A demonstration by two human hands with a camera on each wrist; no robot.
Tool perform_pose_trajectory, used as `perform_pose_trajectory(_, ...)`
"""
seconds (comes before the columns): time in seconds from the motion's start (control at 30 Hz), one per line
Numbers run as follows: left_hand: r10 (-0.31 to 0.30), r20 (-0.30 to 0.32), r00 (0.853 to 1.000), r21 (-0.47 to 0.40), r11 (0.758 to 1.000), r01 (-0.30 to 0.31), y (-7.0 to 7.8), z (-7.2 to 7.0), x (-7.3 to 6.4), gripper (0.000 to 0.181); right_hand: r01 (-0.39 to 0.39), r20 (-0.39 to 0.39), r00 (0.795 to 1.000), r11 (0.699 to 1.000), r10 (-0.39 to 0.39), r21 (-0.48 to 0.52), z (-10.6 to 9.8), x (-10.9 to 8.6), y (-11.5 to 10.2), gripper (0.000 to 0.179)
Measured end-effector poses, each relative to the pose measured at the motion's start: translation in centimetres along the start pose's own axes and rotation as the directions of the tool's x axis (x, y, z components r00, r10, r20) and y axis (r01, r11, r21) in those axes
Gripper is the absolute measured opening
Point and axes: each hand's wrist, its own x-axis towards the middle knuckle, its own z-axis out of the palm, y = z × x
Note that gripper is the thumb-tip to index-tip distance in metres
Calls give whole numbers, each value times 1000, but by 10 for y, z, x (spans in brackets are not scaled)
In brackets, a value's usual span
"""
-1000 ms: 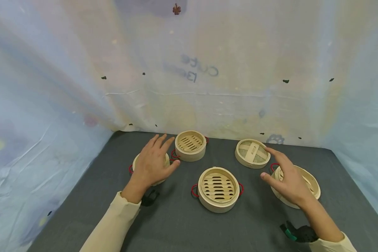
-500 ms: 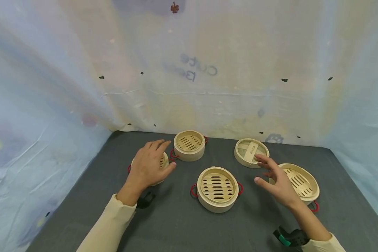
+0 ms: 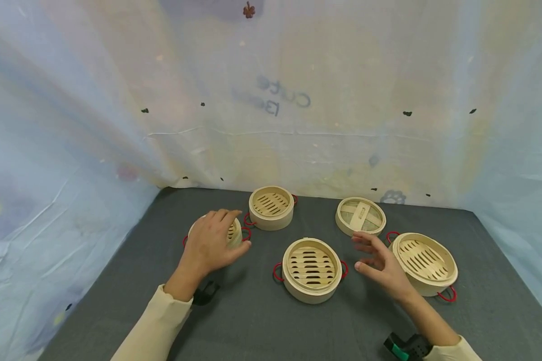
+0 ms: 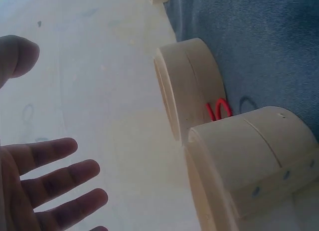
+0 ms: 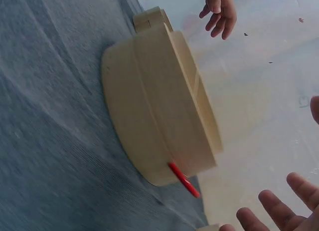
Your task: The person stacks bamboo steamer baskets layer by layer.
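Note:
My left hand (image 3: 217,236) hovers over a small bamboo steamer basket (image 3: 234,232) at the left, fingers loosely bent above its rim. The left wrist view shows that hand's fingers (image 4: 55,191) spread and holding nothing, with the small basket (image 4: 249,166) beside them. My right hand (image 3: 371,254) is open, fingers spread, in the gap between the centre basket (image 3: 311,268) and the wide right basket (image 3: 424,260). It touches neither. In the right wrist view the centre basket (image 5: 159,96) fills the middle.
Another small basket (image 3: 271,206) stands at the back, right behind the left one. A round lid (image 3: 360,216) lies at the back right. All rest on a dark grey table (image 3: 253,321) walled by pale cloth (image 3: 271,100). Red wire handles (image 3: 277,272) stick out from the baskets.
My right hand has left the right basket and moved left and nearer to me. My left hand drew back slightly and its fingers bent down over the small basket.

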Motion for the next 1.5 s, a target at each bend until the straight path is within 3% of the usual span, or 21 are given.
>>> perform_pose_trajectory(0.2,34,-23,999,-24,999,-35,-6,3,-6,60,-22,43,999,990,16,141,10,-4,8,56)
perform_pose_trajectory(0.37,44,-24,999,-48,998,-45,-10,3,-9,57,-86,57,995,982,77,168,20,-8,15,54)
perform_pose_trajectory(0.73,-22,45,999,-37,999,24,-14,7,-16,52,-117,71,992,982,108,146,33,-12,27,62)
perform_pose_trajectory(1.0,-96,127,987,-5,995,98,-16,11,-22,56,-57,124,991,992,43,114,36,-14,35,70)
perform_pose_trajectory(1.33,-78,141,987,-4,997,79,-20,16,-23,44,10,128,991,995,-23,103,36,-18,45,77)
perform_pose_trajectory(1.5,-86,170,982,-11,996,89,-21,19,-24,43,-9,124,992,997,0,73,36,-19,47,78)
